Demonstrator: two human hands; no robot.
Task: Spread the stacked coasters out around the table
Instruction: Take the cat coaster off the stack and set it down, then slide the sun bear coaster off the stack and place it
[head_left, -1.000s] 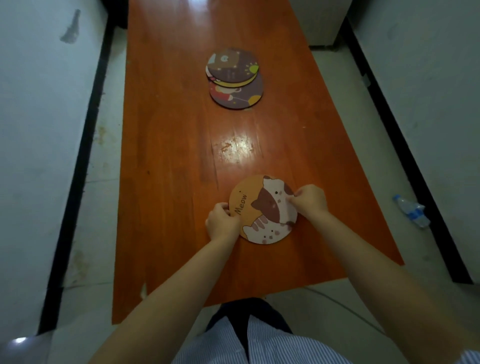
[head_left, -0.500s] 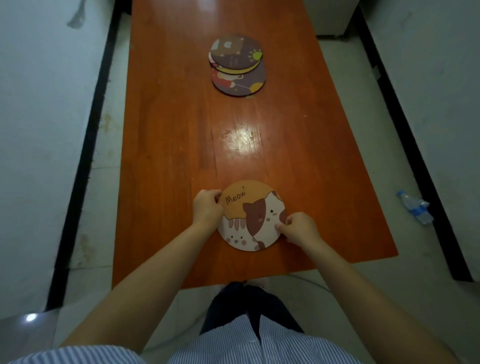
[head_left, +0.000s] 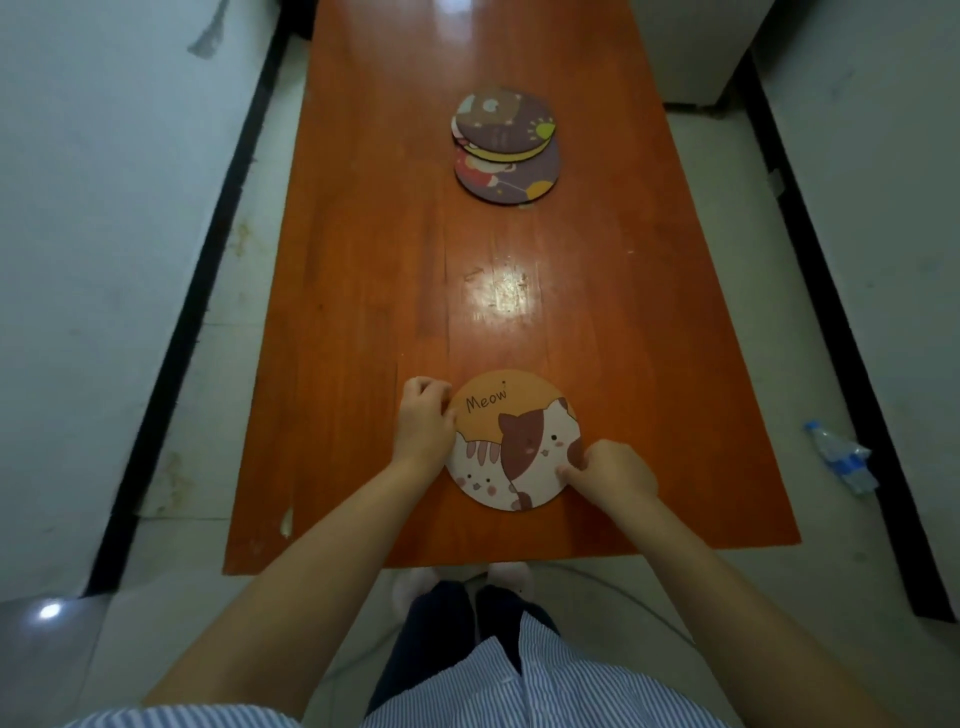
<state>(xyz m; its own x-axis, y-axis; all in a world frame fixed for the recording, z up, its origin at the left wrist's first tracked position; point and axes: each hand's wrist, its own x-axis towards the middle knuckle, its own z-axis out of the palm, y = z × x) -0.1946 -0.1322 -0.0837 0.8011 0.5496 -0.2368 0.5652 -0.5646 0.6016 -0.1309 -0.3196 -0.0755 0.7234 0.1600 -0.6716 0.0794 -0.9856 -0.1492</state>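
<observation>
A round cat coaster with "Meow" written on it lies flat near the front edge of the orange wooden table. My left hand grips its left rim and my right hand pinches its lower right rim. Farther back on the table sits a loose stack of coasters: a brown one with a sun on top, a yellow rim under it, and a purple one sticking out toward me.
A plastic water bottle lies on the floor to the right of the table. White walls with black skirting run close along both long sides. A white cabinet stands at the far right end.
Both hands have turned the cat coaster clockwise, so "Meow" now reads almost level. It sits a little nearer the front edge than before. The stack has not moved.
</observation>
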